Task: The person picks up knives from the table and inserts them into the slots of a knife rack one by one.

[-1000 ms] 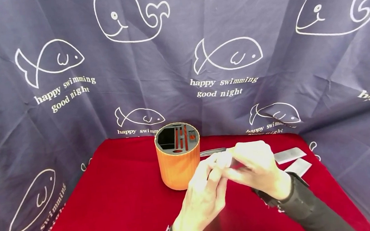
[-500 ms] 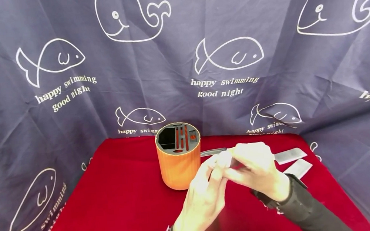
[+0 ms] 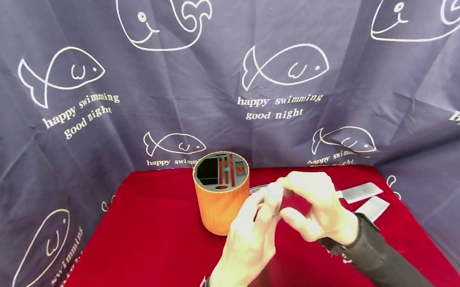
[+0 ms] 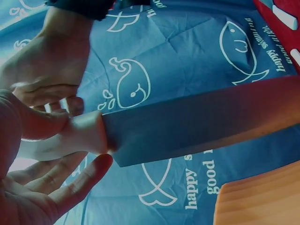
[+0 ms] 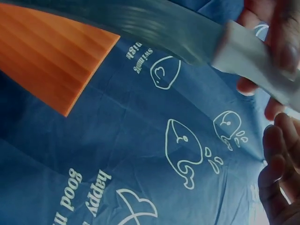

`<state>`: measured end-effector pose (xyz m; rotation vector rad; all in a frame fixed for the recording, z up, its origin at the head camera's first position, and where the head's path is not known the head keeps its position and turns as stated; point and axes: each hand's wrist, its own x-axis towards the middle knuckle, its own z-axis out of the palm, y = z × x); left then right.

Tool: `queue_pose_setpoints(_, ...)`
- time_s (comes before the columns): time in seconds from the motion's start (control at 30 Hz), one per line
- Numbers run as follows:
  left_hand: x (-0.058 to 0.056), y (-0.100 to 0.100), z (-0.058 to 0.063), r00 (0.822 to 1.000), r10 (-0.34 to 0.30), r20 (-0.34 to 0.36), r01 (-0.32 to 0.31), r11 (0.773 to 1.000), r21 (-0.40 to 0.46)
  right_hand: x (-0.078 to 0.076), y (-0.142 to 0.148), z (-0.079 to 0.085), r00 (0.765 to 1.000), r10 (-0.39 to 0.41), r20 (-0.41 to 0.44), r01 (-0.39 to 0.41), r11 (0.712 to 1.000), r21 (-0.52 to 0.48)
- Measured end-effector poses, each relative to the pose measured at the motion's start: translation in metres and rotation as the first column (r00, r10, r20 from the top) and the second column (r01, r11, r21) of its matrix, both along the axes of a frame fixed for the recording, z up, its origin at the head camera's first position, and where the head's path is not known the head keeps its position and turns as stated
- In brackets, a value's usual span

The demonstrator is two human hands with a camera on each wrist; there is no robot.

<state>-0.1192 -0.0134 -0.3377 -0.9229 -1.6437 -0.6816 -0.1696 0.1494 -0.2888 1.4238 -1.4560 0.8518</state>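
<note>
A kitchen knife with a white handle (image 4: 70,138) and a broad, dark-looking blade (image 4: 187,124) is held by my left hand (image 3: 244,248). The left thumb lies over the handle, with the fingers beneath it. In the head view these fingers hide the handle, and only a short piece of blade shows beyond them. My right hand (image 3: 321,204) is close by on the right, its thumb and fingers loosely bent and spread apart. In the right wrist view the right fingers (image 5: 274,164) sit just below the handle. An orange knife block (image 3: 224,208) with a dark slotted top stands behind the left hand.
Two flat, pale metallic pieces (image 3: 361,192) lie side by side to the right of the right hand. Red cloth (image 3: 140,244) covers the table. Blue-grey curtains (image 3: 206,72) printed with whales and fish hang around its back and sides.
My right thumb has parted from the left fingers, and the right hand has loosened and opened a gap. The left hand has shifted slightly, still holding the knife; less of its blade shows.
</note>
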Motion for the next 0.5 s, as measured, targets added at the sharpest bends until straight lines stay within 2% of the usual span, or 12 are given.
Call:
queue_pose_setpoints(0.1,0.000,-0.003,0.005,1.000,-0.010,-0.017,0.010,1.000,0.004,-0.005,0.001,0.000,0.999,0.023,0.036,-0.023,1.000,0.002)
queue_pose_setpoints(0.3,0.003,-0.008,0.014,0.999,-0.001,-0.034,0.001,1.000,-0.002,-0.017,0.004,-0.004,0.986,-0.003,0.168,0.002,1.000,0.007)
queue_pose_setpoints(0.5,0.003,-0.011,0.024,0.998,-0.025,-0.061,0.025,1.000,0.000,-0.035,0.005,-0.015,0.942,-0.030,0.333,0.022,0.999,0.030)
